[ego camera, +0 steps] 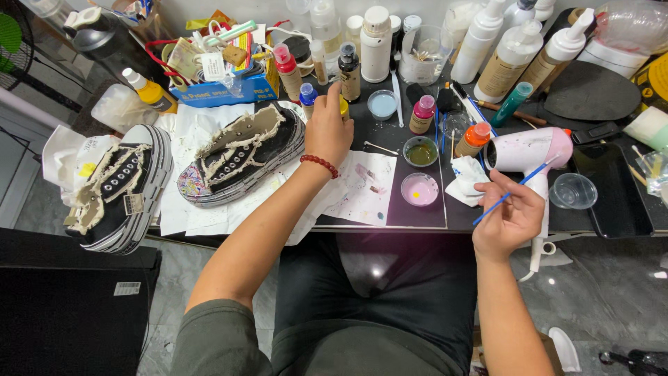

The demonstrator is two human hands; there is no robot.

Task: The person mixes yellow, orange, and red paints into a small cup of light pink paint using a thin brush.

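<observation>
Left hand: the left hand reaches forward over the table, fingers curled about a small yellow bottle, the forefinger raised; a red bead bracelet sits at the wrist.
Right hand: the right hand pinches a thin blue brush between thumb and fingers, tip pointing up toward the hair dryer.
Bottle place: it stands among other small paint bottles at the back of the dark table, just beside the toe of the near shoe.
Bottle look: mostly hidden by the fingers; only a strip of bright yellow shows, so cap and fill level cannot be told.
Shoes: two black lace-up shoes with frayed cream edging; the near one lies on white paper, the far shoe tilts at the table's left edge.
Dishes: a pink dish, a green dish and a pale blue dish sit open between the hands.
Risk, knocking: the bottles are packed tight, so lifting the yellow one could likely tip a neighbour.
Risk, spills: the forearm crosses close above the paper and near the open dishes; a low sweep might smear paint.
Risk, brush: if its tip is wet, it could mark the hair dryer, being so near.
Risk, fall: the far shoe overhangs and could slide off if the paper is tugged.
</observation>
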